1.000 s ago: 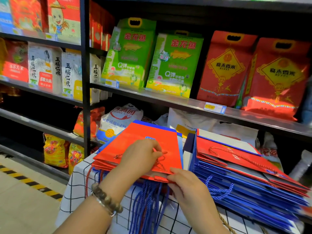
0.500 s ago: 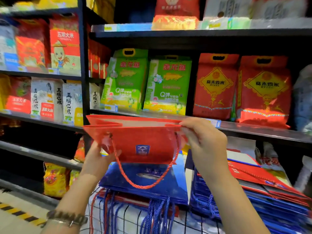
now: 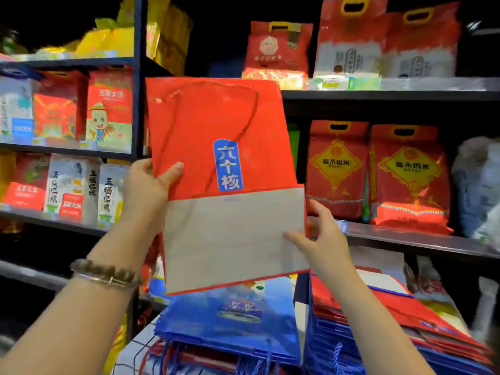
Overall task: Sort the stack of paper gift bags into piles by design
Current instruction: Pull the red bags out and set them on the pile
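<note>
Above the blue bag pile [image 3: 230,324], held a red gift bag [image 3: 216,115] upright, gripped at the left edge with the left hand [image 3: 146,189], pinched lower right with the right hand [image 3: 320,240].

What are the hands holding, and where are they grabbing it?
A red gift bag: left hand pinches its left edge, right hand its lower right edge.

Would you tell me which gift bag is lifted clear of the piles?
The red bag with the blue label, gripped by the left hand and right hand; the stacked bags lie flat below.
</note>
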Demonstrator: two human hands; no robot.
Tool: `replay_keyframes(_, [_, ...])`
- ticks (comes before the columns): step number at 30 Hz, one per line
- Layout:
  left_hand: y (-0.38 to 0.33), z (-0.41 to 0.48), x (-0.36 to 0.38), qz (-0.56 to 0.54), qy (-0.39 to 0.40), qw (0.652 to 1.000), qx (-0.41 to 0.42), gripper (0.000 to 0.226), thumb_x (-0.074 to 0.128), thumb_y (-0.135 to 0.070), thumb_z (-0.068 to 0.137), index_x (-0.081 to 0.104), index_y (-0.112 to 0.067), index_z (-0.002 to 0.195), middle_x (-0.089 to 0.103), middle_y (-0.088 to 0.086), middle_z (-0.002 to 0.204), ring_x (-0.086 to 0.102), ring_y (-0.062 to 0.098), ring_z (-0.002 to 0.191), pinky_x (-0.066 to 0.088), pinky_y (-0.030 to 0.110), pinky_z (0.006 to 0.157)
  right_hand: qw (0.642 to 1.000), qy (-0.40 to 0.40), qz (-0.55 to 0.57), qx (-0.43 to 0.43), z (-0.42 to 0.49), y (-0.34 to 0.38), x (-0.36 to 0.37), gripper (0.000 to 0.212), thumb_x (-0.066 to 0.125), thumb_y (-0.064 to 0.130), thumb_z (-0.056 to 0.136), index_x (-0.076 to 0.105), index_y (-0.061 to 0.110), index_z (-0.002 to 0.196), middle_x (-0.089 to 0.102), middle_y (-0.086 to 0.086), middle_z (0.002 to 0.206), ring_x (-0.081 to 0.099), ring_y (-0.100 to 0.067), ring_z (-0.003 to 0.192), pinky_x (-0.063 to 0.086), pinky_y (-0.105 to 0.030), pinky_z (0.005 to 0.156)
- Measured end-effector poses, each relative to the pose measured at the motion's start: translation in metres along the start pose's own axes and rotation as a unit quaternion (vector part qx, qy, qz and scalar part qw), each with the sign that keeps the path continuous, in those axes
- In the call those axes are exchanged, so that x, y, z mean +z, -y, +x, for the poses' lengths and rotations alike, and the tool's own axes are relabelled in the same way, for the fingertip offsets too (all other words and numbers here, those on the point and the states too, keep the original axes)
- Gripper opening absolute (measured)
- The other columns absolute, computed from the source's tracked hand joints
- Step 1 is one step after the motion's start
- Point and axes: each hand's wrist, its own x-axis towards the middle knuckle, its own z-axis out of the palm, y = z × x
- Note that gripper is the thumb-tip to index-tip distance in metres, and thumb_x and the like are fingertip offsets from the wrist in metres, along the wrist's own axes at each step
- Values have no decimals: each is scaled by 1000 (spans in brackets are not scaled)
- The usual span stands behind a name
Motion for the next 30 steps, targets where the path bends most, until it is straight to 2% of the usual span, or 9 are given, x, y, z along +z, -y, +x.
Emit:
replay_keyframes(4, [5, 2, 50, -55, 87, 992, -78, 9, 63, -20, 87, 64, -13, 80, 67, 5, 81, 60, 20, 75, 50, 38, 76, 991, -125, 34, 29, 15, -14, -40, 57, 72, 22, 73, 50, 20, 125, 60, -2, 91, 56, -16, 78, 42, -29, 71])
replay_keyframes(8, [20, -39, 111, -45, 238, 960, -138, 57, 63, -6, 87, 37, -7, 138, 57, 12, 113, 57, 20, 87, 52, 25, 58, 984, -159, 13, 78, 16, -46, -103, 45, 69, 23, 76, 58, 16, 119, 60, -3, 88, 55, -17, 70, 45, -29, 69])
replay_keyframes(11, [49, -75, 151, 23, 342, 932, -118, 56, 63, 12, 79, 45, -4, 129, 62, 12, 101, 60, 11, 74, 51, 22, 63, 970, -193, -65, 136, 7, -77, -140, 45, 68, 16, 80, 60, 4, 122, 61, -6, 100, 54, -16, 88, 39, -26, 79])
replay_keyframes(13, [70, -95, 169, 34, 370, 916, -150, 48, 63, 13, 78, 49, -1, 122, 62, 11, 96, 60, 14, 73, 50, 26, 68, 960, -147, -156, 182, -3, -98, -155, 42, 68, 20, 83, 61, 3, 120, 61, -9, 120, 55, -19, 110, 36, -28, 90])
replay_keyframes(17, [107, -129, 182, 65, 403, 887, -214, 66, 76, -12, 72, 45, -6, 130, 59, 11, 116, 61, 27, 96, 51, 30, 77, 914, -2, -318, 250, -27, -131, -170, 43, 54, 49, 85, 63, 19, 114, 58, -5, 125, 49, -22, 124, 36, -27, 91])
replay_keyframes(19, [118, -141, 181, 89, 403, 883, -223, 43, 68, -3, 79, 49, -14, 116, 60, 7, 108, 61, 23, 89, 52, 27, 76, 893, 45, -363, 264, -34, -139, -170, 46, 50, 43, 92, 54, 17, 130, 51, -2, 138, 46, -19, 127, 35, -26, 97])
replay_keyframes(21, [125, -148, 179, 117, 409, 879, -214, 33, 62, 2, 83, 52, -14, 111, 60, 3, 101, 59, 19, 89, 53, 30, 74, 872, 83, -400, 271, -38, -144, -167, 37, 45, 43, 93, 58, 19, 119, 57, -4, 127, 51, -22, 121, 38, -29, 90])
replay_keyframes(26, [119, -148, 176, 219, 436, 848, -208, 33, 57, -19, 91, 49, -14, 123, 60, 3, 108, 60, 18, 88, 50, 24, 67, 827, 77, -488, 267, -41, -132, -166, 38, 44, 53, 88, 59, 21, 103, 62, -4, 112, 57, -26, 101, 45, -37, 84])
replay_keyframes(30, [106, -133, 202, 387, 448, 803, -63, 45, 41, -25, 95, 39, -17, 138, 44, 6, 141, 44, 25, 126, 37, 35, 103, 846, 43, -482, 222, -13, -119, -163, 33, 44, 49, 89, 54, 22, 104, 58, -8, 118, 54, -30, 105, 43, -38, 81])
